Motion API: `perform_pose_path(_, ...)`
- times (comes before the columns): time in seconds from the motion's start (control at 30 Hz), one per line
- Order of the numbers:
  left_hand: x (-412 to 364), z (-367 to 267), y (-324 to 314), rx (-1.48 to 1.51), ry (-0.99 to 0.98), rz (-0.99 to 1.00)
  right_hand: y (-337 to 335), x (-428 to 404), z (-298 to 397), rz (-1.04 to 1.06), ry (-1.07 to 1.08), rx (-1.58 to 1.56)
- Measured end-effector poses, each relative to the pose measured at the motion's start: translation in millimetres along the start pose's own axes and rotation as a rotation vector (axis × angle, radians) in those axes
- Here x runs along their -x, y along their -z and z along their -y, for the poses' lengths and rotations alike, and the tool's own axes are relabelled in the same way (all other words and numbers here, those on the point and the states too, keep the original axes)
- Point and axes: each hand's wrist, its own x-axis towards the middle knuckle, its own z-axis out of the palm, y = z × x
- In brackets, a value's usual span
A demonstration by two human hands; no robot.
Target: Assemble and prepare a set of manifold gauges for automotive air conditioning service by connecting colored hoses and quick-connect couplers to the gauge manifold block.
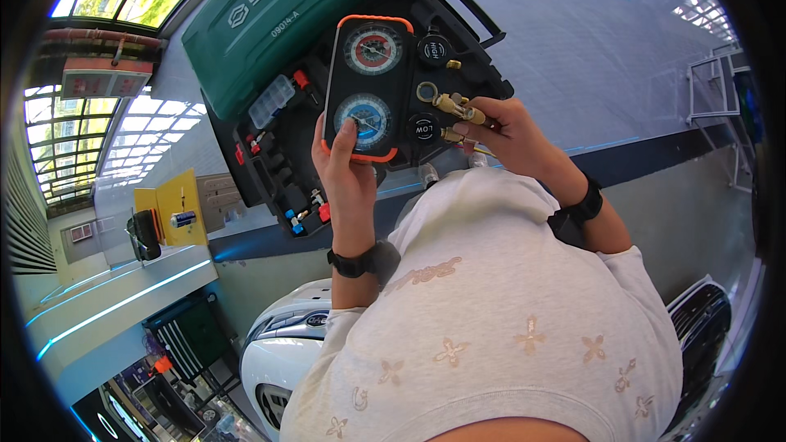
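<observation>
My left hand (346, 166) grips the lower end of a manifold gauge set (362, 89) with an orange-edged black housing, the thumb lying across the blue-faced gauge (363, 123). The red-faced gauge (373, 49) is at the other end. Along the right side sit two black knobs, a high-side knob (434, 49) and a low-side knob (424, 129), with a round sight glass (427, 93) between them. The fingers of my right hand (506, 132) close around brass fittings (454, 105) on that same side; the fingers partly hide them.
Behind the gauges lies an opened tool case with a green SATA lid (276, 18). Its black tray (276, 187) holds a clear plastic box (272, 102) and red and blue couplers (295, 222). A white car (285, 344) stands at lower left, a metal rack (712, 92) at right.
</observation>
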Motion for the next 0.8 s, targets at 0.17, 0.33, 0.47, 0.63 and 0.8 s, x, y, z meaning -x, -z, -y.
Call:
perform_pose_path(0.17,0.1,5.8,7.0,0.114,0.034,-0.079,6.9,5.5,-9.8,-0.13,-0.218,-0.188)
perform_pose_path(0.33,-2.2,6.0,16.2,0.198,0.068,0.001,19.8,6.9,-23.4,-0.287,-0.11,-0.624)
perform_pose_path(0.47,-4.6,4.6,25.3,0.283,0.065,-0.03,39.9,10.0,-26.3,-0.315,-0.208,-0.474)
perform_pose_path(0.63,-5.8,4.0,31.8,0.289,0.09,-0.009,49.9,16.4,-13.7,-0.121,-0.133,-0.346)
perform_pose_path(0.8,-3.4,3.8,29.5,0.295,0.071,-0.041,41.6,12.2,3.1,-0.019,-0.15,-0.026)
